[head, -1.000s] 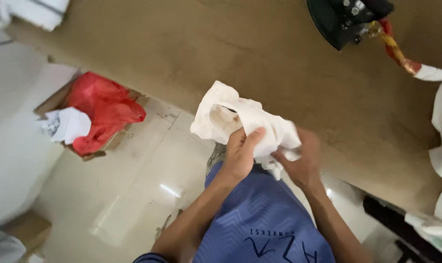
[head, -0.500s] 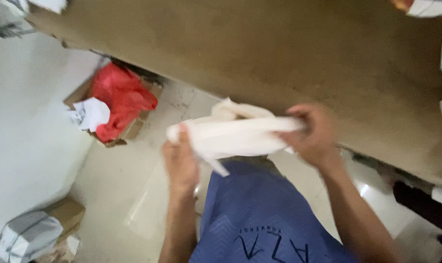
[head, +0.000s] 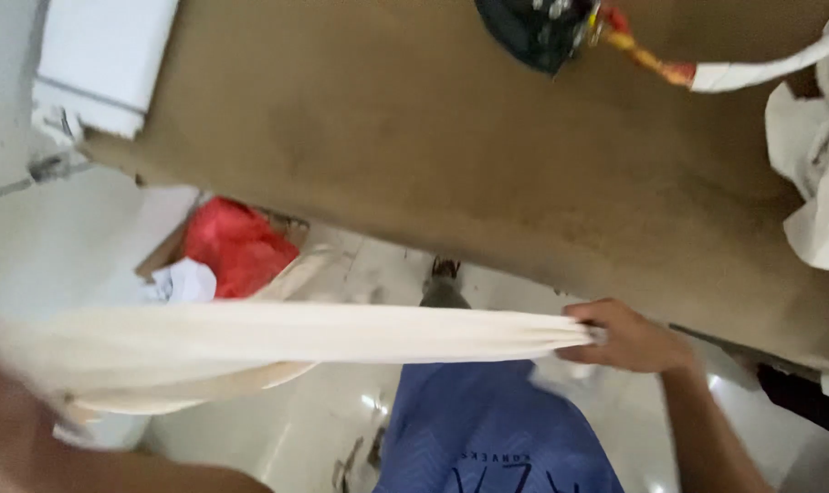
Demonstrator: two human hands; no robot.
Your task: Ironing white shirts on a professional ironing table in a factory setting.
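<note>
Right hand (head: pixel 629 340) grips stretched cream cloth (head: pixel 287 336) beside brown table (head: pixel 451 146).

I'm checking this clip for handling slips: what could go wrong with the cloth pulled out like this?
The cream cloth is stretched tight; the right hand pinches only its bunched end, so it might slip free. The left hand is blurred at the frame edge, its grip unclear. A loose loop hangs below and could perhaps snag on the table edge.

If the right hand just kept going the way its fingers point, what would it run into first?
The right hand points leftward along the stretched cream cloth it pinches, so it would slide along that cloth first. Farther along lies the blurred left hand at the cloth's other end, though depth there is unclear.
</note>
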